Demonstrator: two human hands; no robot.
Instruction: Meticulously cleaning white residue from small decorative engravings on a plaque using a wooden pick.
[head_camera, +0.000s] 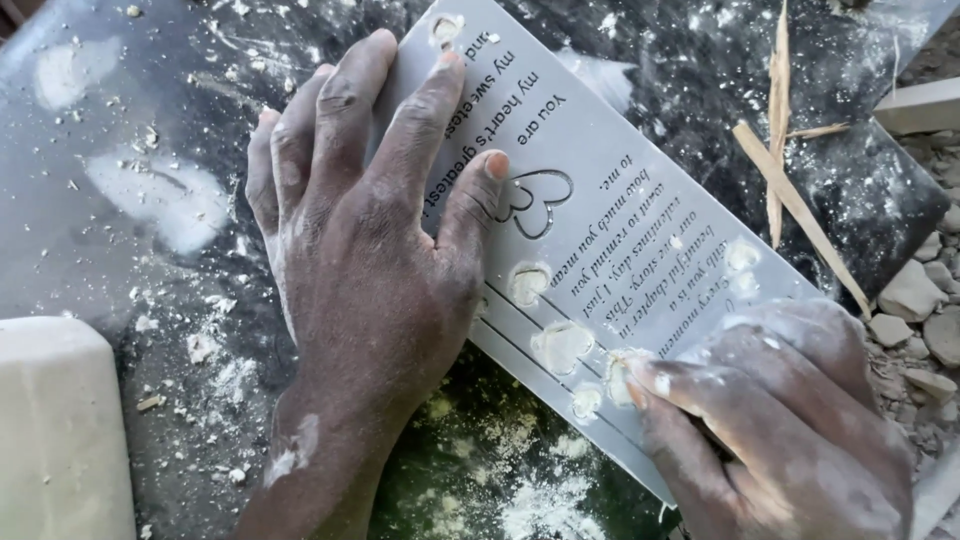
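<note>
A grey rectangular plaque (640, 250) with engraved lettering and a heart outline lies slanted across a dark dusty slab (130, 250). Pale filler dabs dot its surface. My left hand (370, 250) rests flat on the plaque's left part, fingers spread, thumb tip next to the heart. My right hand (790, 420), dusted white, sits at the plaque's lower right end with fingers curled; the index fingertip presses on a pale dab near the edge. Whether it holds a tool is hidden.
A pale block (55, 430) lies at the lower left. Wood splinters (785, 170) lie at the upper right. Loose stones (920, 300) are heaped past the slab's right edge. White powder (530, 490) is scattered below the plaque.
</note>
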